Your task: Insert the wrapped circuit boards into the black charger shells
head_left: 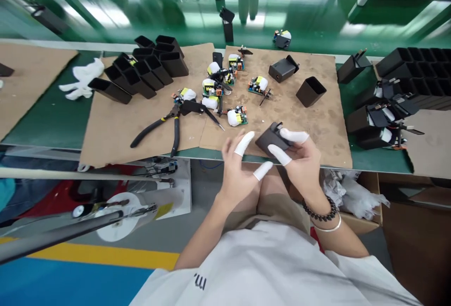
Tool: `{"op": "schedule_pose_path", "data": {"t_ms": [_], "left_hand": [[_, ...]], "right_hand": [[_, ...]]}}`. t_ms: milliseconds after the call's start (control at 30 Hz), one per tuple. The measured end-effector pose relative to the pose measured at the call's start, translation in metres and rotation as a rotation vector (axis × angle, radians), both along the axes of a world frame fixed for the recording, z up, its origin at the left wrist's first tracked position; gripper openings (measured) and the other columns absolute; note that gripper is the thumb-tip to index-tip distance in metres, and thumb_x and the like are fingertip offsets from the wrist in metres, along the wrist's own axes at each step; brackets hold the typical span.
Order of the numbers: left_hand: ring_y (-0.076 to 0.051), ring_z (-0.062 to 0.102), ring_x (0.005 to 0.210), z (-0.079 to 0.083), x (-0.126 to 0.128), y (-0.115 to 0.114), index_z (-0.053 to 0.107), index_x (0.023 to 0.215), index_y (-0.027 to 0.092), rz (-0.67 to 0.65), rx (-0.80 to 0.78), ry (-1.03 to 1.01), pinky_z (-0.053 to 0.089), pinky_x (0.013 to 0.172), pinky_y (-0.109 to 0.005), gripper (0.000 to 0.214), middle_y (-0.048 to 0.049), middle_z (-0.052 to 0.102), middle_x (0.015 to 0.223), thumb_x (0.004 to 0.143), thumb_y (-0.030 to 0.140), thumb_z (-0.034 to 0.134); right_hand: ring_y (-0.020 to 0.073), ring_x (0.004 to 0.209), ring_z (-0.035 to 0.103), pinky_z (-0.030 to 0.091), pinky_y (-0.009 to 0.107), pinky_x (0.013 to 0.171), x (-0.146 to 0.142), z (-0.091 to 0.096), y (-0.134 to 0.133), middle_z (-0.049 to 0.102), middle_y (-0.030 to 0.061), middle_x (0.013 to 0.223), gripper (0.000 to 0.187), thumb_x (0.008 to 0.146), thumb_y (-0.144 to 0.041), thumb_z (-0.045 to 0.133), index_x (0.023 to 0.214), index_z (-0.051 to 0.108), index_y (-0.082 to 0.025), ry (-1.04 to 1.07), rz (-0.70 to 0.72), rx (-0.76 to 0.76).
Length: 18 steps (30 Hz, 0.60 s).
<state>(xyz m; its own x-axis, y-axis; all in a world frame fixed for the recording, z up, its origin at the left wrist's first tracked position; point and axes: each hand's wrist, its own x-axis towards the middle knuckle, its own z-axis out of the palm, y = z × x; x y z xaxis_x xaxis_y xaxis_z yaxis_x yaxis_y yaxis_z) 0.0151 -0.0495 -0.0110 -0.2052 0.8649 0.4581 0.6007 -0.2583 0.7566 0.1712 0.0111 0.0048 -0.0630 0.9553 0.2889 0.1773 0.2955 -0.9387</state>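
Right hand (303,162) pinches a black casing (270,140) between its thumb and index finger, just below and right of the frame's centre. Left hand (237,174) sits just left of it, fingers spread and holding nothing — its thumb and index stand well apart. Each hand wears 2 white finger covers (244,144). At centre, small circuit boards (237,116) are scattered over cardboard (317,134), with pliers (176,132) lying left of them. Hollow black sleeves (143,73) are grouped at upper left — 1 separate sleeve (310,92) stands right of centre, above the right hand.
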Motion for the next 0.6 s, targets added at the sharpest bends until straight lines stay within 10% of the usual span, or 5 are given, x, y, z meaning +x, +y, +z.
{"op": "schedule_pose_path", "data": {"t_ms": [300,600], "left_hand": [[-0.027,0.070,0.124,0.027,0.020,0.002,0.064,0.135,0.022,-0.019,0.089,-0.388,0.056,0.110,-0.039,0.068,-0.0088,0.073,0.133,0.075,0.037,0.092],[-0.026,0.072,0.118,0.040,0.024,-0.005,0.067,0.129,0.022,0.027,0.010,-0.437,0.059,0.106,-0.038,0.069,-0.0066,0.074,0.126,0.069,0.039,0.095]], "right_hand": [[0.0246,0.104,0.080,0.070,0.041,0.090,-0.010,0.032,-0.032,0.083,0.0089,0.114,0.036,0.100,-0.050,0.058,0.116,0.073,-0.021,0.849,0.446,-0.979],[0.0084,0.084,0.078,0.066,0.017,0.079,0.003,0.029,-0.032,0.083,-0.0033,0.096,0.012,0.101,-0.026,0.061,0.101,0.073,-0.024,1.056,0.385,-1.131]]}}
